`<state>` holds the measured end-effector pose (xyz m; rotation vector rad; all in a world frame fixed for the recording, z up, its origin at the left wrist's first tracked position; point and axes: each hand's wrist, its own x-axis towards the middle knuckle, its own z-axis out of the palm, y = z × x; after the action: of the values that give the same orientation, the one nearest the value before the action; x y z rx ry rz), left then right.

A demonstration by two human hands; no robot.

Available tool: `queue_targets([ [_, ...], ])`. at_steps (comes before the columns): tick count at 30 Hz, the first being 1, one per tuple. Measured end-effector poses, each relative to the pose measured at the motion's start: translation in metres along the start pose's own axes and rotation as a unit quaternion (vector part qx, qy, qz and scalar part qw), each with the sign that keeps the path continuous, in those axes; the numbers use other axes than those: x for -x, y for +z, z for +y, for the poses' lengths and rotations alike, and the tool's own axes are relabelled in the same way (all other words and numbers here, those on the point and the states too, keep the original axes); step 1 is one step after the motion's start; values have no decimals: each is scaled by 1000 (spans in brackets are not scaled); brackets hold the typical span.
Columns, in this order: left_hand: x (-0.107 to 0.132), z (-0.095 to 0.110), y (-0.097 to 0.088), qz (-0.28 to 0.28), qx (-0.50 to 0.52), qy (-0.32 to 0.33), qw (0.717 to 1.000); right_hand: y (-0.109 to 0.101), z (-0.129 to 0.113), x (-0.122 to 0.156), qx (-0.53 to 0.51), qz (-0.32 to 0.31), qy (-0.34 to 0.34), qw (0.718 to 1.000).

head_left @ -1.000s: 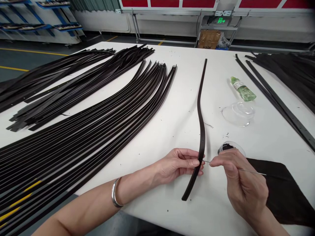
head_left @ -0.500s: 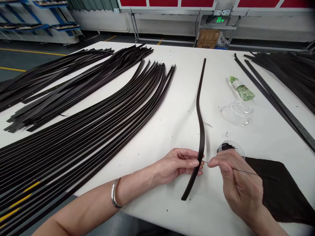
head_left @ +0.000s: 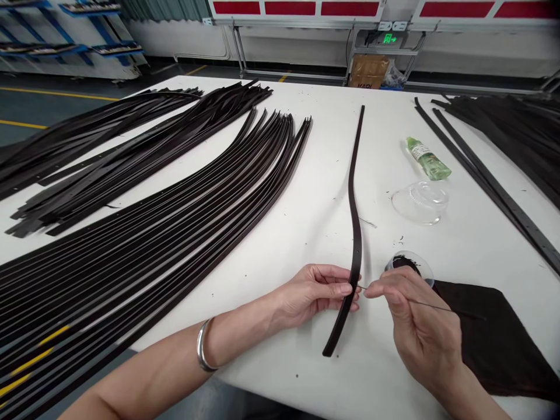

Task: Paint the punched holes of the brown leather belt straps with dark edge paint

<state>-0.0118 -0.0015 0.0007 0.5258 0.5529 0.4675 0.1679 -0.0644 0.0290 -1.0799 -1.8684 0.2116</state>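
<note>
A long dark strap [head_left: 357, 227] lies up the middle of the white table, its near part raised between the thumb and fingers of my left hand [head_left: 312, 294]. My right hand [head_left: 420, 321] pinches a thin rod [head_left: 431, 305], whose tip meets the strap's right edge beside my left fingertips. The exact contact there is too small to make out. Just beyond my right hand stands a clear cup [head_left: 425, 274] with black stuff inside, partly hidden by the fingers. Under and beside my right wrist is a dark flat cloth or sheet [head_left: 503, 344].
Rows of dark straps [head_left: 192, 204] cover the table's left side, and more straps [head_left: 503, 128] lie at the right. A green bottle [head_left: 429, 158] and a clear plastic cup or lid [head_left: 420, 202] rest beyond the black-filled cup. Small black scraps dot the white table [head_left: 280, 245].
My right hand and the rod have shifted slightly left, towards the strap. My left hand keeps its hold on the strap in nearly the same place.
</note>
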Motion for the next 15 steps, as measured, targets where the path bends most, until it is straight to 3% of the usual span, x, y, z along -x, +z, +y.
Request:
queue_targets([
  [8, -1, -2, -2, -3, 1, -3, 1000, 0, 0, 8, -29, 13, 41, 999],
  [13, 2, 0, 3, 28, 16, -5, 999, -22, -2, 6, -10, 166, 193, 967],
  [15, 6, -1, 6, 53, 19, 4, 998, -34, 14, -7, 17, 156, 244, 957],
])
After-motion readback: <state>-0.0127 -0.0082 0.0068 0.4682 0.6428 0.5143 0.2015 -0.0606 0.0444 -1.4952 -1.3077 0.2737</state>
